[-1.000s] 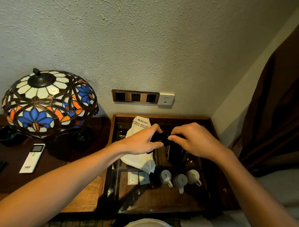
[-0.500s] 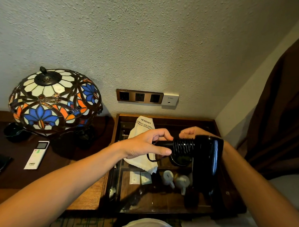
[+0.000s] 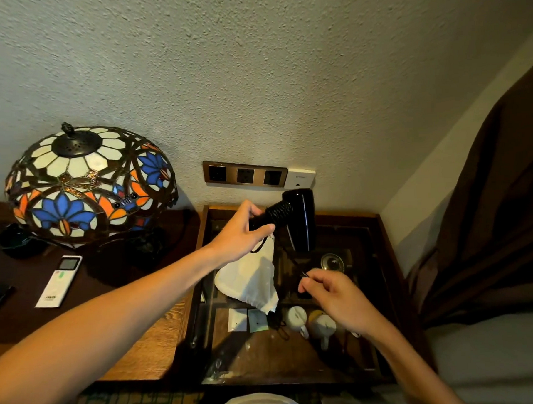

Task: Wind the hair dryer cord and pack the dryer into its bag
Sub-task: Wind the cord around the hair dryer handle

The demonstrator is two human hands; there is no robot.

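My left hand (image 3: 240, 233) grips the handle of the black hair dryer (image 3: 299, 220) and holds it up above the glass-topped tray table (image 3: 379, 227), barrel hanging down. Black cord is wound around the handle next to my fingers. My right hand (image 3: 333, 293) is lower and to the right, pinching a thin dark piece of the cord (image 3: 303, 274) between thumb and forefinger. The white cloth bag (image 3: 250, 282) lies on the glass below the dryer, its top hidden behind my left hand.
A stained-glass lamp (image 3: 87, 182) stands on the wooden desk at left, with a white remote (image 3: 59, 281) in front of it. White cups (image 3: 310, 322) and sachets (image 3: 247, 320) sit under the glass. A socket panel (image 3: 245, 173) is on the wall; a brown curtain (image 3: 489, 216) hangs right.
My left hand has lifted the dryer up and away toward the wall. My right hand let go of the dryer's body and dropped down to the right, now pinching the cord.
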